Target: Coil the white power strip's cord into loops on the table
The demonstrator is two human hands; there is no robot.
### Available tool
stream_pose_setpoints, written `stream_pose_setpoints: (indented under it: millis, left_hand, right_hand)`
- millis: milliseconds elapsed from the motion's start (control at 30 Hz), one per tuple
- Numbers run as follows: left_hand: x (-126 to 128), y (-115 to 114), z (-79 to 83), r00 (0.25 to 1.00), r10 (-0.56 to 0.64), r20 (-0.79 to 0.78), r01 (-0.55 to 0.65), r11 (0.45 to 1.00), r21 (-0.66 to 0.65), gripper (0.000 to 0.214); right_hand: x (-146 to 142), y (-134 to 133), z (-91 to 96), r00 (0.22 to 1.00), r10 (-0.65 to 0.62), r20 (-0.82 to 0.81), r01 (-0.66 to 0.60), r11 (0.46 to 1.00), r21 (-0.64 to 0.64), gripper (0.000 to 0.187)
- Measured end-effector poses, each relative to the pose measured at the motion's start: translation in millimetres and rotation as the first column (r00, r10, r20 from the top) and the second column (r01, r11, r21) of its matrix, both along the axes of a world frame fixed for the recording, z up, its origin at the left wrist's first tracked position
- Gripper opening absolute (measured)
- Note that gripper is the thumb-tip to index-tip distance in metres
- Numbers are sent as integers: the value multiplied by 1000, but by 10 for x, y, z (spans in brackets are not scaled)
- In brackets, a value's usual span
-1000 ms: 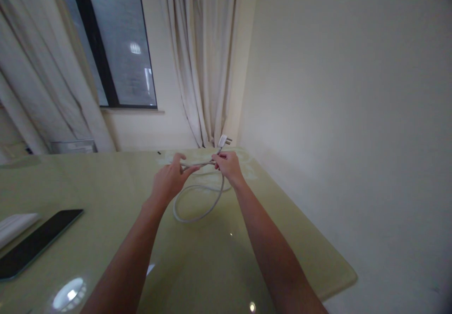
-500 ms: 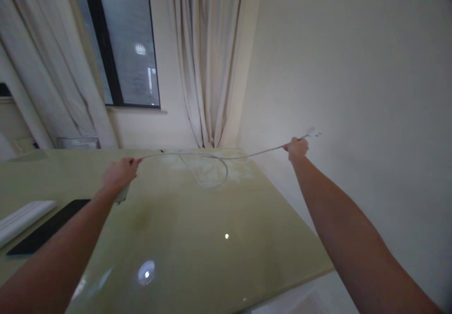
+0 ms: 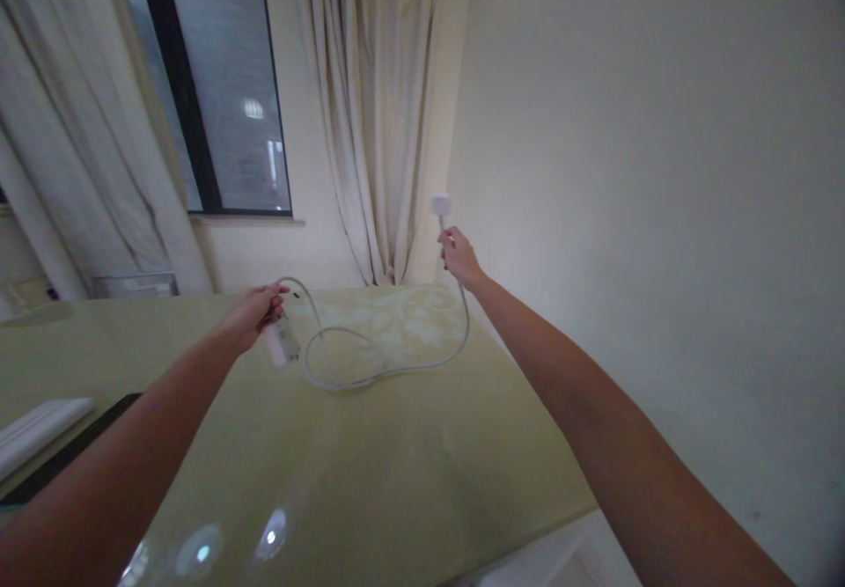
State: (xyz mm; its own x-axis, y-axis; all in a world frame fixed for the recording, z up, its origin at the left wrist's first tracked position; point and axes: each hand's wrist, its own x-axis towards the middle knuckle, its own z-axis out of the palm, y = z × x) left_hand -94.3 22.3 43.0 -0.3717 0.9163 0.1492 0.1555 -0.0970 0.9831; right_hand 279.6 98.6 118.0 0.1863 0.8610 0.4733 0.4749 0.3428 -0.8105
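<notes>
A white power cord [image 3: 409, 368] sags between my two hands and makes a loose loop low over the table. My right hand [image 3: 460, 257] is closed around the cord just below its white plug [image 3: 440, 205], which points up in front of the wall. On the other side, my left hand [image 3: 256, 314] is closed on the cord's other end. A white block [image 3: 282, 342] hangs just under those fingers, partly hidden by them; its details are too blurred to make out.
Pale green glossy tabletop [image 3: 396, 464] spreads below both arms. A white slab-like object [image 3: 40, 433] and a flat black item [image 3: 72, 451] lie at left. Behind stand curtains [image 3: 376, 112] and a dark-framed window [image 3: 228, 85]; a bare wall [image 3: 627, 173] rises at right.
My right hand has moved left and slightly up, bringing the plug end closer to my left hand. The cord, stretched nearly straight before, now hangs slack. The white block shows more fully.
</notes>
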Motion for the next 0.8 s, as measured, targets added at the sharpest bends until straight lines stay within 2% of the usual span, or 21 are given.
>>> stream_pose_setpoints:
  millis: [67, 167, 300, 367, 400, 467, 533, 567, 633, 700, 800]
  left_hand:
    - [226, 19, 132, 999, -48, 8, 48, 998, 43, 26]
    - [459, -19, 250, 999, -50, -19, 51, 993, 102, 29]
    - [649, -181, 205, 990, 121, -79, -100, 968, 232, 39]
    - [723, -291, 121, 977, 99, -191, -42, 959, 280, 44]
    - [757, -345, 73, 961, 21, -275, 57, 960, 272, 45]
    - [815, -434, -24, 876, -216, -432, 317, 932, 178, 46]
    - [855, -482, -108, 752, -439, -492, 525, 850, 44, 46]
    - [868, -487, -142, 705, -517, -486, 587, 810, -10, 46]
    - [883, -464, -196, 662, -594, -457, 642, 764, -62, 45]
    - [895, -412, -232, 675, -584, -450, 640, 768, -36, 44]
    - [923, -336, -268, 723, -519, -457, 601, 798, 46, 43]
  right_hand:
    - [-451, -42, -51, 992, 123, -34, -123, 992, -9, 16]
    - [-998, -224, -273, 957, 260, -126, -272, 958, -94, 14]
    - [-1439, -530, -696, 904, 284, -320, -360, 909, -210, 23]
    - [-1546, -652, -849, 854, 303, -422, -420, 882, -216, 38]
    - [-1579, -698, -901, 802, 324, -503, -475, 856, -205, 46]
    - [-1613, -762, -969, 657, 346, -669, -577, 803, -151, 51]
    - [-1617, -788, -1013, 545, 309, -780, -585, 806, -89, 40]
    - [-1610, -790, -1034, 535, 277, -799, -543, 837, -73, 33]
    - [-1586, -779, -1075, 553, 223, -803, -440, 896, -55, 29]
    - [-1553, -755, -1107, 595, 230, -770, -410, 911, -45, 31]
    - [-1502, -721, -1118, 652, 299, -697, -455, 889, -45, 30]
